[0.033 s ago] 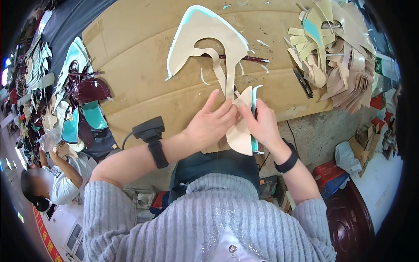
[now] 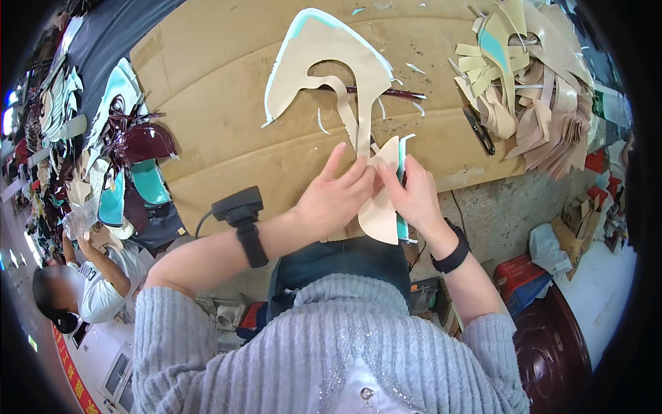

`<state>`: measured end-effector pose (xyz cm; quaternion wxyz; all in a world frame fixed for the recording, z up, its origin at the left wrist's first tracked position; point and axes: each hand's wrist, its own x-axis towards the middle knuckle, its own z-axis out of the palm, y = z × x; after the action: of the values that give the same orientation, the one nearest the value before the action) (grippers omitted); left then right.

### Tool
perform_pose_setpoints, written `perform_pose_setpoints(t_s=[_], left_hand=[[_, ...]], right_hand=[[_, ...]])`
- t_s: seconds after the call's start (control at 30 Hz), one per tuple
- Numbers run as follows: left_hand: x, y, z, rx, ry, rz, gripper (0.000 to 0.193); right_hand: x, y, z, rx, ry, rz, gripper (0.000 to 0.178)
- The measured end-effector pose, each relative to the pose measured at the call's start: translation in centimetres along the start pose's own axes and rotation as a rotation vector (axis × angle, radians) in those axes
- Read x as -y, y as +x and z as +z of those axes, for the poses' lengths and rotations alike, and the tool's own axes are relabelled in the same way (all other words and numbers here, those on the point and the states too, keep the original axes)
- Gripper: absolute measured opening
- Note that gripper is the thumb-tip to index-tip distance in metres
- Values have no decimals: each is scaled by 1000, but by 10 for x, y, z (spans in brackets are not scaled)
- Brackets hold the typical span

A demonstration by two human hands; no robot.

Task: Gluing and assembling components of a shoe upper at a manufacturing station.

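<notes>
Near the front edge of the table, a beige leather-like cut piece (image 2: 379, 224) with a turquoise and white edge lies under both hands. My left hand (image 2: 331, 199) rests on its left side, fingers stretched toward the right and thumb apart. On the other side, my right hand (image 2: 417, 198) pinches the turquoise edge between thumb and fingers; the exact contact is partly hidden. Just beyond my fingertips lies a large curved beige piece (image 2: 324, 50) with a turquoise and white rim, its narrow end reaching down to my left hand. A dark red glossy strip (image 2: 405, 93) lies partly beneath it.
A black cutter knife (image 2: 478, 131) lies right of centre beside a heap of beige cut pieces (image 2: 552, 103). Dark red and turquoise pieces (image 2: 148, 143) are piled at the left. White trimmings are scattered over the brown table covering (image 2: 221, 83). Another person (image 2: 103, 279) works at the far left.
</notes>
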<state>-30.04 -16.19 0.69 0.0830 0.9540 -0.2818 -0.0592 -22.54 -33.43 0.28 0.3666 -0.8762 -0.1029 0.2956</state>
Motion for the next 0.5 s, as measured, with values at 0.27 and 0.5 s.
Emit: perform_pose_setpoints(t_s=[0.27,0.5], left_hand=[[5,-6,-21,-448,-711,-503,40],[0,15,-24,-287,-1713,-935,21]], right_hand=[[-5,-11,0,-32,410,-20,15],[21,-8,-1,-102,592,-116,21]])
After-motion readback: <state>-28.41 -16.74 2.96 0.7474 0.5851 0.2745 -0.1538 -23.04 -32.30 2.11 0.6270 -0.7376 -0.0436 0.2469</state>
